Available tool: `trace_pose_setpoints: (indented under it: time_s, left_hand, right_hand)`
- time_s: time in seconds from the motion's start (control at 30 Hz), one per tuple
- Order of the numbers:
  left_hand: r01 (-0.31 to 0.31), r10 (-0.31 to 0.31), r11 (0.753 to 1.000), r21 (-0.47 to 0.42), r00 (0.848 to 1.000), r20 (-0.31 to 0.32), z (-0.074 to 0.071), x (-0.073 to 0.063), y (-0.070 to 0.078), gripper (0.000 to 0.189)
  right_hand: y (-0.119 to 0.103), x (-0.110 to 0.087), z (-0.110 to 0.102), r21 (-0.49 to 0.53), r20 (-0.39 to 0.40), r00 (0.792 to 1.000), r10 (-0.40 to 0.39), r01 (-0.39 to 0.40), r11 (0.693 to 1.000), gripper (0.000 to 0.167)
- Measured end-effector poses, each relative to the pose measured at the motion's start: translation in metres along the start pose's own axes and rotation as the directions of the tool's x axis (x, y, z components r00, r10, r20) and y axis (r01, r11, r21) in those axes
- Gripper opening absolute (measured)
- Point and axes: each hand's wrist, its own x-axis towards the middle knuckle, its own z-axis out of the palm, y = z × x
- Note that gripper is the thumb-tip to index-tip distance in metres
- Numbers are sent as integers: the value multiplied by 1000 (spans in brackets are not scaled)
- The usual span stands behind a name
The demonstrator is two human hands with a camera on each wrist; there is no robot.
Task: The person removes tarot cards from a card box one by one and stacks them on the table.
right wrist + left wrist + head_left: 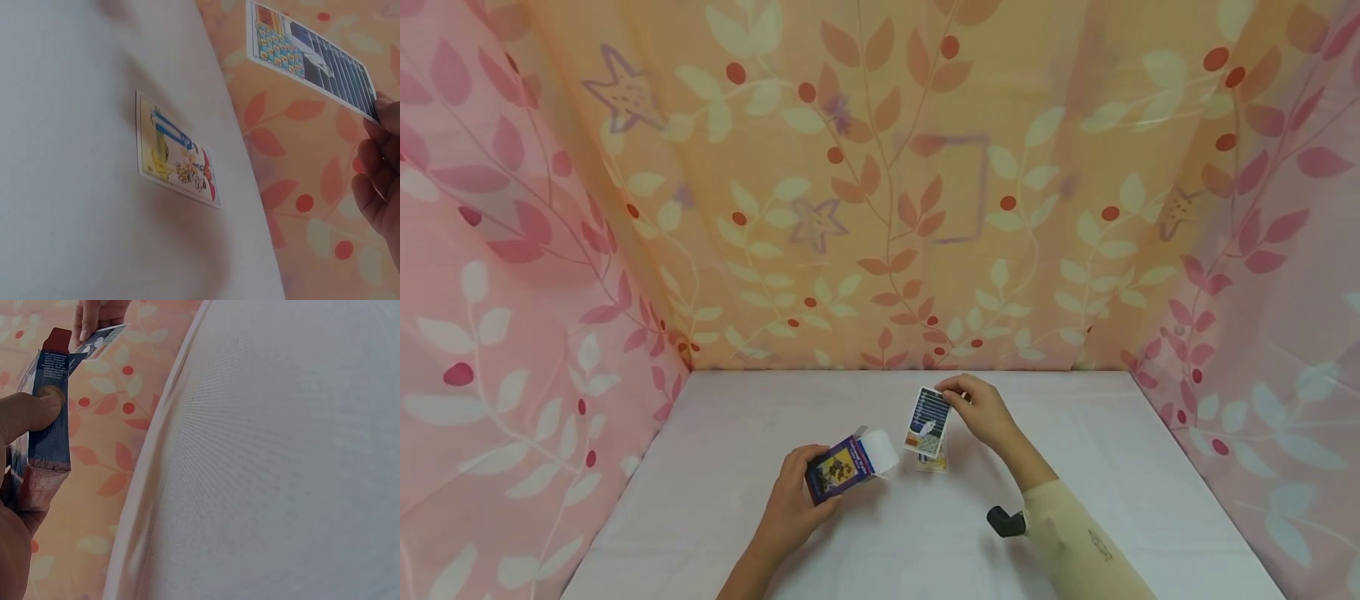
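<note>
My left hand (790,504) grips a dark blue and purple card box (838,471) with a yellow picture on its face. The box's white flap (880,451) stands open toward the right. In the left wrist view the thumb presses the narrow side of the box (51,437). My right hand (983,410) pinches a tarot card (927,421) by its upper corner, above the table. That card shows dark horizontal bars and a white figure, seen also in the right wrist view. Another card (178,150), with a yellow, blue and red picture, lies face up on the table beneath it.
A white cloth covers the table (737,425). A black curved object (1005,522) shows beside the right sleeve (1078,533). Patterned curtains with leaves and red dots hang behind the table (887,250) and along both sides.
</note>
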Motion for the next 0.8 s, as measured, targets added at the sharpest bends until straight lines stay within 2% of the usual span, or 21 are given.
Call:
trace_pose_setpoints:
  time_s: [0.3, 0.57, 0.8]
  left_hand:
    - [-17, 17, 1000, 15, 1000, -9, 1, 0, -1, 85]
    - [-75, 76, 996, 48, 997, -25, 1, -1, -2, 86]
    - [-79, 81, 996, 49, 996, -25, -1, -1, -1, 86]
  right_hand:
    - [16, 10, 5, 19, 94, 990, 108, -110, 994, 12]
    - [31, 14, 10, 7, 137, 985, 109, -111, 994, 13]
    - [40, 17, 13, 9, 172, 974, 149, -153, 988, 13]
